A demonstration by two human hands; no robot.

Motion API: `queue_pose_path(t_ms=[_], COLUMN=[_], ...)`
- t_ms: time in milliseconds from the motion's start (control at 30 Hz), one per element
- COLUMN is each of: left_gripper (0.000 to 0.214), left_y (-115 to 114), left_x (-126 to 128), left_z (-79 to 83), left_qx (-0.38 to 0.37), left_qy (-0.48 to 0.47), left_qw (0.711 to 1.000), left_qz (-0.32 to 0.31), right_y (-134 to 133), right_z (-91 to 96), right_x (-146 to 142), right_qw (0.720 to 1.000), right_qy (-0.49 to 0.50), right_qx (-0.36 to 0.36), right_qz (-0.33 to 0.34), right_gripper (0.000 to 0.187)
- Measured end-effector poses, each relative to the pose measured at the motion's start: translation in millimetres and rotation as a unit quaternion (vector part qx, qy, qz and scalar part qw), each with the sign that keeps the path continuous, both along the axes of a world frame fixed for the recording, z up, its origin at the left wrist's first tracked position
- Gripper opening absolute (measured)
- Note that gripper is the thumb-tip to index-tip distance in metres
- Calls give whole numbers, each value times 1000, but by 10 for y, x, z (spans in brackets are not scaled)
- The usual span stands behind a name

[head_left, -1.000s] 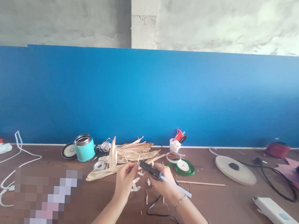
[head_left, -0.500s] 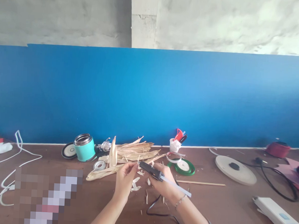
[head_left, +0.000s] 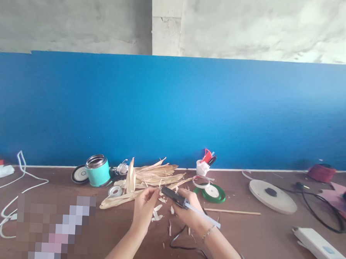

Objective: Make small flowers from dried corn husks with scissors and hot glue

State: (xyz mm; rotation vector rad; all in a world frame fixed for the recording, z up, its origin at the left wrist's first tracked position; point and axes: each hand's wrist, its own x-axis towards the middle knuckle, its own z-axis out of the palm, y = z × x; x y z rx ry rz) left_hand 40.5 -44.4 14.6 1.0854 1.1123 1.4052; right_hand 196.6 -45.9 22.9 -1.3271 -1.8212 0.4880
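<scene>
My right hand (head_left: 190, 211) is closed around a black hot glue gun (head_left: 173, 196), whose nozzle points left. A pale glue stick (head_left: 203, 216) juts from its back end. Close to the nozzle, the fingertips of my left hand (head_left: 146, 203) are pinched together on a small, thin pale piece that I cannot make out clearly. Dried corn husks (head_left: 156, 175) lie in a pile just beyond both hands. Small husk petals (head_left: 157, 215) and scraps are scattered on the table beneath them.
A turquoise insulated jar (head_left: 97, 172) stands back left, near a clear tape roll (head_left: 115, 191). Behind my right hand are green ribbon (head_left: 220, 194), a white cup (head_left: 202, 167) and a thin wooden stick (head_left: 234, 212). Further right lie a round white disc (head_left: 272, 198) and a power strip (head_left: 323, 247).
</scene>
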Motion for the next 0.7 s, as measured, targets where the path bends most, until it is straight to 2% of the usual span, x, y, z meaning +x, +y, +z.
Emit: queue_pose_path(t_ms=[300, 500, 700], left_gripper=[30, 33, 34], left_y=[-12, 16, 39], left_x=[16, -15, -19], left_z=[23, -14, -74], left_qx=[8, 14, 30], left_qy=[15, 36, 50], left_qw=[1000, 999, 998], left_qz=[-16, 0, 4], right_y=[36, 73, 78], right_z=[-19, -43, 57], right_x=[30, 70, 222], right_qw=[1000, 1000, 996], right_qy=[14, -7, -45], right_qx=[0, 9, 74], right_qz=[6, -14, 11], right_gripper=[4, 14, 9])
